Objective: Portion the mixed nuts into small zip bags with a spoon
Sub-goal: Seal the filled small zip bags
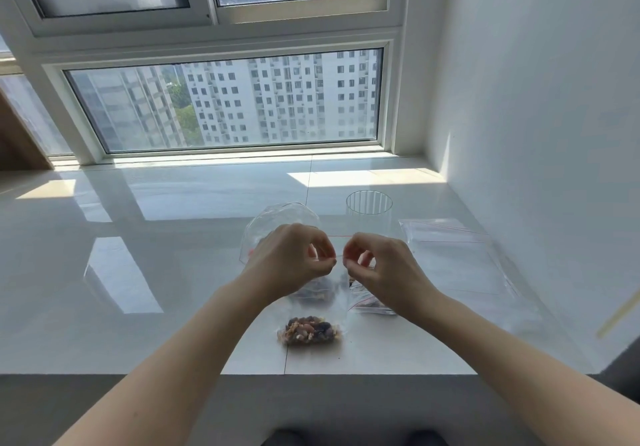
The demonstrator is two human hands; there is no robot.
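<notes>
Both hands are raised over the white surface, the left hand and right hand each pinching the top of a small zip bag. A filled bag of mixed nuts lies near the front edge. A clear ribbed cup and a stack of empty bags sit toward the right.

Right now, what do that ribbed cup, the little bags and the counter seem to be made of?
The ribbed cup looks like clear glass or hard plastic: see-through, with vertical flutes. The small zip bag pinched by both hands, and the spare bags, look like thin glossy plastic film, wrinkled, with red zip lines. The counter seems polished stone or tile: it mirrors the window and shows seams.
</notes>
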